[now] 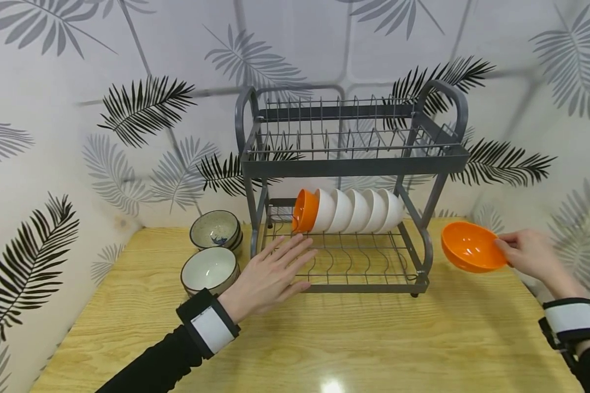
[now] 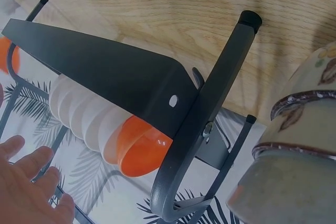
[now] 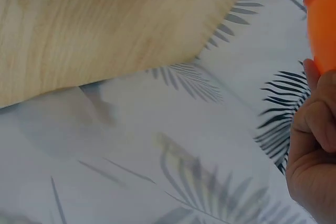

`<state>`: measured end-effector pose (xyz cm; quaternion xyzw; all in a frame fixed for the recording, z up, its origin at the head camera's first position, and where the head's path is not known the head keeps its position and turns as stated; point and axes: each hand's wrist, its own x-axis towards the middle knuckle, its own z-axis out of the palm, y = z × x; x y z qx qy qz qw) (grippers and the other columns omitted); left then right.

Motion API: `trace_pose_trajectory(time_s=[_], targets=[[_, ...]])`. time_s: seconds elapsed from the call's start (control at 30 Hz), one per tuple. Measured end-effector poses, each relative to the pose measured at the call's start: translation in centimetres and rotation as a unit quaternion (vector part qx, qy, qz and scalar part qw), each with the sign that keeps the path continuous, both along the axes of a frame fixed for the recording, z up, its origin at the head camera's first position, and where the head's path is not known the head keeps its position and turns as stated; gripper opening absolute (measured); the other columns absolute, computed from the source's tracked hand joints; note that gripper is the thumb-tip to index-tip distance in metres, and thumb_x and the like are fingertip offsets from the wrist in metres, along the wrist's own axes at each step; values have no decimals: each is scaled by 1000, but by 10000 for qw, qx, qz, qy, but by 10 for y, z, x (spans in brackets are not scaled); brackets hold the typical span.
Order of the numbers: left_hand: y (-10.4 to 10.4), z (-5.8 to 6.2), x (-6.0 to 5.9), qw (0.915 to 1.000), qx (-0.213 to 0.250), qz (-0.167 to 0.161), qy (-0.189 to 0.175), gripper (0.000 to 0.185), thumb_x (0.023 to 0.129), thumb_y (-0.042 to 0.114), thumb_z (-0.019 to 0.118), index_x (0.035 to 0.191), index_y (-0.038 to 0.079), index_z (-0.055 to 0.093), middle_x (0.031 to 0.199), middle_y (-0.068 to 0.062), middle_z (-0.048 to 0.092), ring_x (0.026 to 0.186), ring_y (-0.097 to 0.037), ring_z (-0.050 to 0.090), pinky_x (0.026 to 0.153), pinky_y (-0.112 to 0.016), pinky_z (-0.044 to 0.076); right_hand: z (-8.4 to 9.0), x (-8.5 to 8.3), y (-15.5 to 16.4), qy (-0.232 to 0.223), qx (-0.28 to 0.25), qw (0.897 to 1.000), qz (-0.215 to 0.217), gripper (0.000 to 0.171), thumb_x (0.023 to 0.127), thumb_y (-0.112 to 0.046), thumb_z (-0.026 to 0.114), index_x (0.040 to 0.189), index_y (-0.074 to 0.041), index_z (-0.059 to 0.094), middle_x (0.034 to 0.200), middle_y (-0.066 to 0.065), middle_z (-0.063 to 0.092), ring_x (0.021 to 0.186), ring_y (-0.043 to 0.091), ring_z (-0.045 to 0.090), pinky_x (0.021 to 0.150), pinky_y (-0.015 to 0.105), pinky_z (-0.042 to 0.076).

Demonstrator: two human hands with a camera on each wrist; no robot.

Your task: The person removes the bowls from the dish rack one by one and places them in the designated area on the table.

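Observation:
A grey two-tier dish rack [image 1: 344, 164] stands on the wooden table [image 1: 324, 338]. On its lower shelf leans a row of white bowls [image 1: 359, 210] with an orange bowl [image 1: 305, 210] at the left end. My left hand [image 1: 270, 275] hovers flat, fingers straight, by the rack's front left corner, just below that orange bowl [image 2: 142, 150]. My right hand [image 1: 531, 254] pinches the rim of a second orange bowl [image 1: 472, 246], held tilted in the air to the right of the rack. In the right wrist view only an edge of this bowl [image 3: 323, 24] shows above my fingers [image 3: 315, 129].
Two stacks of speckled ceramic bowls [image 1: 216, 229] [image 1: 209, 270] sit left of the rack, close to my left wrist. The rack's upper tier [image 1: 349, 131] holds nothing. A leaf-patterned wall [image 1: 128, 109] closes in the back and both sides.

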<state>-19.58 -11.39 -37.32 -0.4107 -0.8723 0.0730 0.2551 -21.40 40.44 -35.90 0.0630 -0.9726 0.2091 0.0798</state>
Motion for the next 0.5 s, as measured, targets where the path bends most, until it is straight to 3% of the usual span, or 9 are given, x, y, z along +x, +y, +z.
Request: trace_pose_trajectory(time_s=[0.23, 0.5], targets=[[0, -2, 1, 9999, 94, -63, -19, 64, 100, 52, 54, 152, 17, 44, 161, -6, 41, 150, -24, 38, 126, -45, 30, -23, -14, 7, -59, -48, 9993, -379, 35, 100, -8, 45, 93, 20, 65, 61, 7, 62, 54, 16, 53, 47, 27, 42], [2, -2, 1, 10000, -3, 1, -98, 62, 102, 52, 51, 153, 18, 42, 161, -6, 41, 150, -24, 38, 127, -44, 28, -44, -25, 5, -157, -59, 9979, -621, 37, 95, -7, 42, 67, 5, 61, 53, 4, 57, 48, 17, 47, 47, 29, 37]])
